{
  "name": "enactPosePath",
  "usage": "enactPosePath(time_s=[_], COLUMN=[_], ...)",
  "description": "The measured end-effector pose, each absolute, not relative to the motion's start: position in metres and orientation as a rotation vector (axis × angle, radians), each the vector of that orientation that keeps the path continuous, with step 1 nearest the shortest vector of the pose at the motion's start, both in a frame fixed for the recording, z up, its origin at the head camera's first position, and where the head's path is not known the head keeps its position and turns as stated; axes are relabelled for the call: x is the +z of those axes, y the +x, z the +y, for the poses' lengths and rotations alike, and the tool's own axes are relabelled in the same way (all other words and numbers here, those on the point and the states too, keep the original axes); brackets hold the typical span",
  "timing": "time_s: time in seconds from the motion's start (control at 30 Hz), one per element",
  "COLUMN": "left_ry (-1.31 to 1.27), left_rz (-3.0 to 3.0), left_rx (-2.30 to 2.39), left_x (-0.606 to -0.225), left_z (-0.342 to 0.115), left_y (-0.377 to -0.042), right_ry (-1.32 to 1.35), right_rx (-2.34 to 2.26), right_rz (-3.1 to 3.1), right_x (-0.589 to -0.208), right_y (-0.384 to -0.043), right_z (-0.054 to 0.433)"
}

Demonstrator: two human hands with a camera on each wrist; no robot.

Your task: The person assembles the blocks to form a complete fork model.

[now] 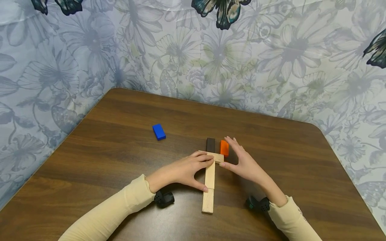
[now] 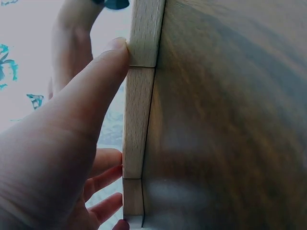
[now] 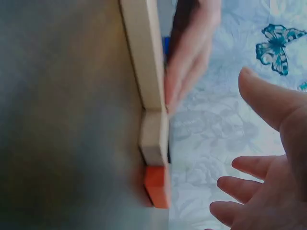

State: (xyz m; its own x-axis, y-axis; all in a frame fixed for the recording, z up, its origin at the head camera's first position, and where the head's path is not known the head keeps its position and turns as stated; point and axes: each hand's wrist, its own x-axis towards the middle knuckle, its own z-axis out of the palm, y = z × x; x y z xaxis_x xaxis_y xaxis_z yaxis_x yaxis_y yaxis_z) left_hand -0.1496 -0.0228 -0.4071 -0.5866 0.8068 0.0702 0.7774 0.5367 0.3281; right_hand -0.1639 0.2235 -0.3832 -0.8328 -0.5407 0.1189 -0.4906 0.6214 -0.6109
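Two plain wooden blocks lie end to end on the table, the nearer block (image 1: 207, 202) touching the farther block (image 1: 210, 177). Across their far end lies a third wooden block (image 1: 219, 158). My left hand (image 1: 187, 171) rests its fingertips on this crosswise block, while its thumb (image 2: 108, 62) touches the side near the seam of the two long blocks. Beyond the crosswise block stand a dark block (image 1: 210, 144) and an orange block (image 1: 224, 148), side by side with a gap. My right hand (image 1: 245, 164) hovers spread beside the orange block, apart from it in the right wrist view.
A blue block (image 1: 159, 132) lies by itself to the left, farther back on the brown wooden table (image 1: 126, 117). Behind the table's far edge hangs a floral cloth (image 1: 181, 63) with butterflies. Each wrist wears a black camera (image 1: 164, 199).
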Motion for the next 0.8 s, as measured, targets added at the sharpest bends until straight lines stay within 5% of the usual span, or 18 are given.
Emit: enactPosePath(time_s=[0.8], left_ry=[1.371], left_rz=[2.682], left_rx=[0.520], left_x=[-0.406], left_z=[-0.022], left_y=[-0.147], right_ry=[-0.973], right_rx=[-0.623], right_rz=[2.786], right_x=[-0.406], right_y=[-0.135], right_z=[0.206])
